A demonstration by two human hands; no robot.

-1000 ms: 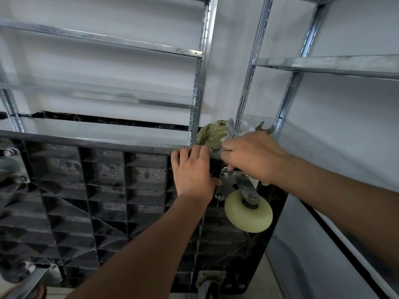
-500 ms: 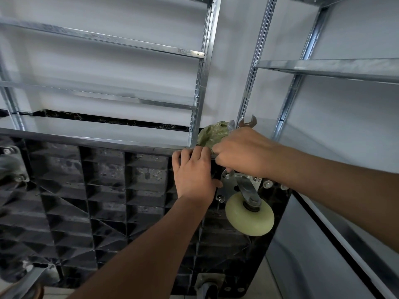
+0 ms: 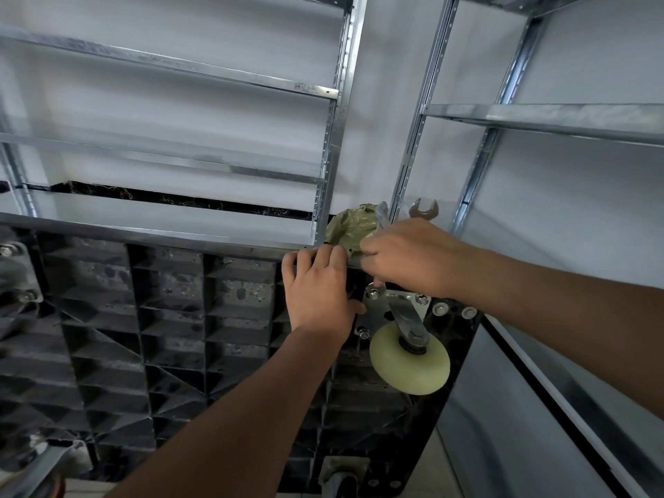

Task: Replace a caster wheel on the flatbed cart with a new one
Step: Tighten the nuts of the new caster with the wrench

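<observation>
The black ribbed underside of the flatbed cart (image 3: 172, 318) stands on edge against a metal shelf. A cream caster wheel (image 3: 409, 364) hangs from a silver mounting plate (image 3: 381, 310) with bolts at its corners. My left hand (image 3: 319, 292) lies on the cart's top edge beside the plate, fingers hooked over it. My right hand (image 3: 413, 257) grips a wrench (image 3: 424, 210) above the plate; its open jaw sticks up behind my knuckles. A second wrench end (image 3: 381, 217) shows by my fingers. The wrench's working end is hidden.
A crumpled green plastic bag (image 3: 350, 228) lies on the shelf behind my hands. Galvanised shelf uprights (image 3: 420, 120) and shelf boards (image 3: 539, 120) stand close behind. Other casters sit at the left edge (image 3: 14, 274) and bottom (image 3: 341, 476).
My right hand has swung the wrench, so its open jaw has moved rightward and stands clear above my knuckles. My left hand has stayed on the cart edge.
</observation>
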